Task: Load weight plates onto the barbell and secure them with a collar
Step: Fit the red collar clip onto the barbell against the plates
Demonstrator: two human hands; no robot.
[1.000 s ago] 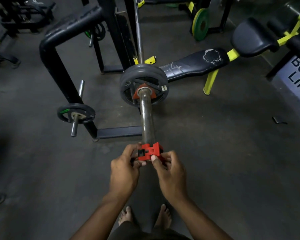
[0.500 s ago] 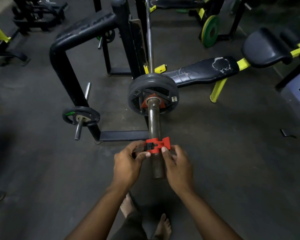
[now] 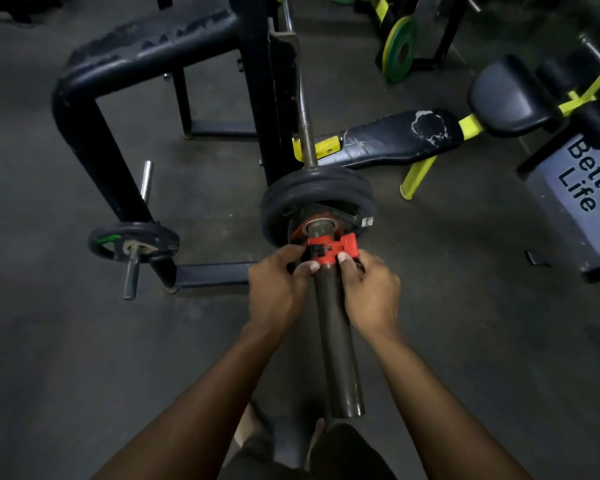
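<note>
The barbell sleeve points toward me, with its end near my legs. Black weight plates sit on it up against the rack. A red collar is around the sleeve, close in front of the plates. My left hand pinches the collar's left side and my right hand pinches its right side. The collar's lever end sticks out to the right.
A black rack frame stands at left with a small black plate on a storage peg. A torn black bench pad with yellow legs lies at right. A green plate stands at the back, a lettered box at far right.
Both hands have slid the red collar along the sleeve from its outer end up to just in front of the plates. The camera has moved closer.
</note>
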